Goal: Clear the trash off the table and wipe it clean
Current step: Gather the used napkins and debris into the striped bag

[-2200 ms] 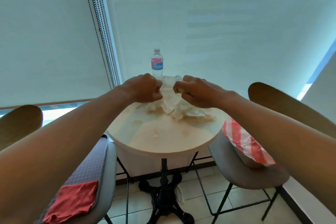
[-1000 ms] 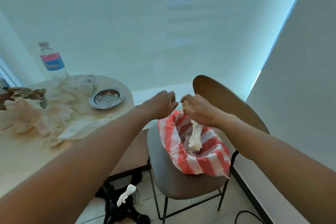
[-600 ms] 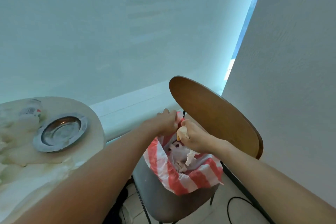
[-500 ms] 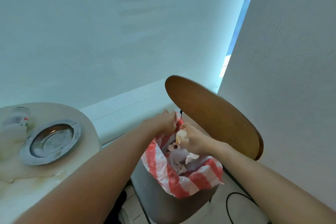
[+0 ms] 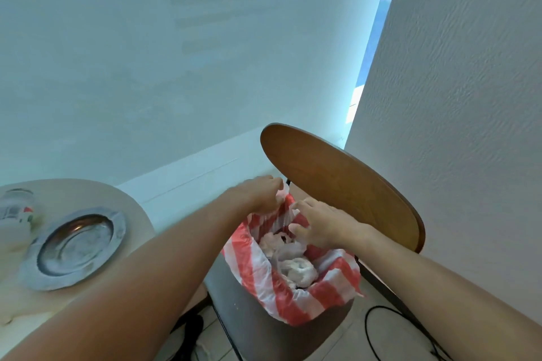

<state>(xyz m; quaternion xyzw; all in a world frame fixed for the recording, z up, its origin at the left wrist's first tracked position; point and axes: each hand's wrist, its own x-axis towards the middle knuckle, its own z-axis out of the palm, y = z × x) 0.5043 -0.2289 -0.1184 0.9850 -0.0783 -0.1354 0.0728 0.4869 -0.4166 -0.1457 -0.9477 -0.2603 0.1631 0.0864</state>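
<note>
- The left hand (image 5: 261, 195) pinches the far rim of the red-and-white striped bag (image 5: 258, 278), fingers curled on the plastic.
- The right hand (image 5: 318, 226) hovers over the bag's mouth, fingers loosely spread and holding nothing.
- Crumpled white tissues (image 5: 296, 268) lie inside the bag, which sits on the grey chair seat (image 5: 252, 322) — in front of the wooden chair back (image 5: 337, 182).
- On the round table (image 5: 129, 205) to the left rest a metal ashtray (image 5: 73, 246), more crumpled paper (image 5: 11, 240) and a blurred small container (image 5: 17, 205).
</note>
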